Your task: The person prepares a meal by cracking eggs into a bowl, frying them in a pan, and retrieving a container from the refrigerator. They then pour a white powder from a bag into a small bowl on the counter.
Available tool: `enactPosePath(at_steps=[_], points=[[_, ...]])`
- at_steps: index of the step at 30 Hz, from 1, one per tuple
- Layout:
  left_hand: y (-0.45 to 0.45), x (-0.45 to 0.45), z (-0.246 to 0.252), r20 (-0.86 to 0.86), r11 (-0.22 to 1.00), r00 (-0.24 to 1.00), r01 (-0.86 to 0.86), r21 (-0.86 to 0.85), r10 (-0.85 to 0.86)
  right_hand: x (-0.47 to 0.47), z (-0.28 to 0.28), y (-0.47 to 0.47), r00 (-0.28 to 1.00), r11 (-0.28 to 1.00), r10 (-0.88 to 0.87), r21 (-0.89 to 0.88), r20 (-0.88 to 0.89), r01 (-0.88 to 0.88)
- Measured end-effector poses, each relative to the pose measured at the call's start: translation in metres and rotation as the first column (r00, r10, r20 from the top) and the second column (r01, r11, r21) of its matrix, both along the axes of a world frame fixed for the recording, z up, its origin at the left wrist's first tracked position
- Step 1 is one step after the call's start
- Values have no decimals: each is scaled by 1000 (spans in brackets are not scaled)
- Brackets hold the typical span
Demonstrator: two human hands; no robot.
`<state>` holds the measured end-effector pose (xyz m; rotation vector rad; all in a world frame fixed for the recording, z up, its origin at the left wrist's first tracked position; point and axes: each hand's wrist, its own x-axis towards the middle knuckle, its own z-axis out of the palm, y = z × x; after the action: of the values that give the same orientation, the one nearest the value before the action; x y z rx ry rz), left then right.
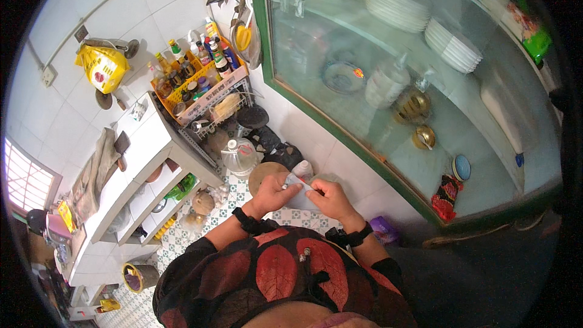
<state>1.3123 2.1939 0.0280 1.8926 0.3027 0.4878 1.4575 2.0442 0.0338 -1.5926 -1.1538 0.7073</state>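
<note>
Both my hands hold a thin translucent white plastic bag (300,199) in front of my chest. My left hand (274,192) pinches one side of its upper edge between thumb and fingers. The opposite side is gripped by the fingertips of my right hand (331,198). The bag hangs down between the hands, and what it may contain cannot be made out. Past my hands, on the floor, stand a white bottle (302,169) and a round brown board (268,176), partly hidden by my left hand.
A glass-fronted cabinet with a green frame (346,146) holds stacked plates at my right. Ahead, a yellow crate (196,75) of bottles stands above a large clear jug (240,157). A tiled counter (141,139) with shelves runs along the left, near a bin (140,278).
</note>
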Motion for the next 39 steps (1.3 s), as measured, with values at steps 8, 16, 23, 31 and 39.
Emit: enactPosePath(at_steps=[8,16,23,31,39], points=[[17,-11,0,-127,995,988,79,-56,-86,-4,6,9,975,989,58,-118,-214,-85],[31,-8,5,-86,995,991,98,-28,-100,-6,-2,18,949,999,-1,-49,-314,-16],[42,-6,13,54,977,980,195,-88,-191,-6,15,22,877,997,12,-62,-479,-47],[49,-14,17,19,962,975,222,-158,-222,-11,17,31,869,992,78,-44,-488,-114],[57,-20,8,42,957,970,244,-156,-240,-18,21,33,859,988,76,-76,-506,-133]])
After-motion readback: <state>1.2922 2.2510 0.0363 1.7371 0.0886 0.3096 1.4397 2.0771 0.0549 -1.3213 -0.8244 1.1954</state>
